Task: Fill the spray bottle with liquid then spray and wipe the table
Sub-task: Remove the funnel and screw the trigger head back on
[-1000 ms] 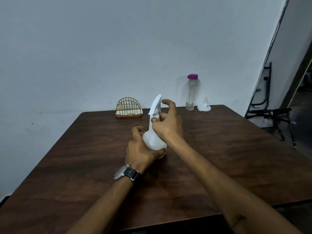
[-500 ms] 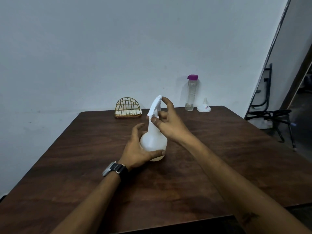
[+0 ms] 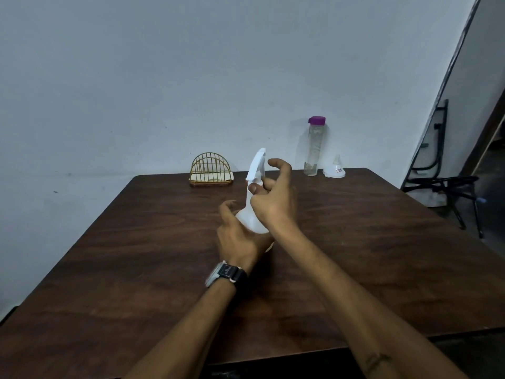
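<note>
Bottle (image 3: 250,214) looks light, thin plastic, likely slick; left hand (image 3: 240,242) cups its belly, right hand (image 3: 273,203) pinches the neck collar

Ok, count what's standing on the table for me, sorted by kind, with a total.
Bottles: 2, the white spray bottle and the clear bottle with a purple cap
Funnels: 1, a white funnel
Wire holders: 1, a gold wire holder
Total: 4

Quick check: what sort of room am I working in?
Probably a bare spare or storage room: dark wooden table by a blank painted wall, black metal chair standing at right.
</note>
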### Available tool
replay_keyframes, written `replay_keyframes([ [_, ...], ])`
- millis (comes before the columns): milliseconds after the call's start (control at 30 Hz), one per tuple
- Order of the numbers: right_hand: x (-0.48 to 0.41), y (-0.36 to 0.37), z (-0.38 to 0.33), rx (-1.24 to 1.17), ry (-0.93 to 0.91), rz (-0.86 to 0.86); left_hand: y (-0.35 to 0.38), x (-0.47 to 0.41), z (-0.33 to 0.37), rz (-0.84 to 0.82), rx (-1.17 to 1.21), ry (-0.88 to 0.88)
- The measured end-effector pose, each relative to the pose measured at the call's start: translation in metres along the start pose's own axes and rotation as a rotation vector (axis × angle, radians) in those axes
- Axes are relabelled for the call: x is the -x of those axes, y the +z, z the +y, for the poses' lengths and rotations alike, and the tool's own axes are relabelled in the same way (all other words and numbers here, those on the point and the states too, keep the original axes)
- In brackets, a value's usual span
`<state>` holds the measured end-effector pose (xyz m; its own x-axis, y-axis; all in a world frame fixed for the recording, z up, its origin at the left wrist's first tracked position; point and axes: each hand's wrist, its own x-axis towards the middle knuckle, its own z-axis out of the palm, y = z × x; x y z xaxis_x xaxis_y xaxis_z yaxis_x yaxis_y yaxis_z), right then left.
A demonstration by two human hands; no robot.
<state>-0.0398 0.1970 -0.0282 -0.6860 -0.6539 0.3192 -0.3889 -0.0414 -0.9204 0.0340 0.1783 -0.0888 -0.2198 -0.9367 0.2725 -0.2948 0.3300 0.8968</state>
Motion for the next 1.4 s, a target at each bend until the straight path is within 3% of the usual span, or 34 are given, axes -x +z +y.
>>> replay_keyframes([
  [167,-0.005,-0.007,0.008,-0.026,-0.037,-0.128,0.003,0.008,-0.004,-0.016,0.071,0.048],
  [400,-0.032,-0.034,0.019,-0.105,-0.008,-0.416,-0.020,-0.019,-0.010,-0.340,0.068,0.013],
  [833,-0.020,-0.021,0.026,-0.211,0.002,-0.225,-0.005,-0.006,-0.006,-0.151,-0.022,0.093],
  [1233,-0.007,-0.028,0.026,-0.055,-0.086,-0.353,-0.019,-0.002,0.004,-0.251,-0.038,0.106],
  [1400,-0.004,-0.030,0.023,0.018,-0.121,-0.320,-0.026,0.014,0.005,-0.307,-0.068,0.135],
])
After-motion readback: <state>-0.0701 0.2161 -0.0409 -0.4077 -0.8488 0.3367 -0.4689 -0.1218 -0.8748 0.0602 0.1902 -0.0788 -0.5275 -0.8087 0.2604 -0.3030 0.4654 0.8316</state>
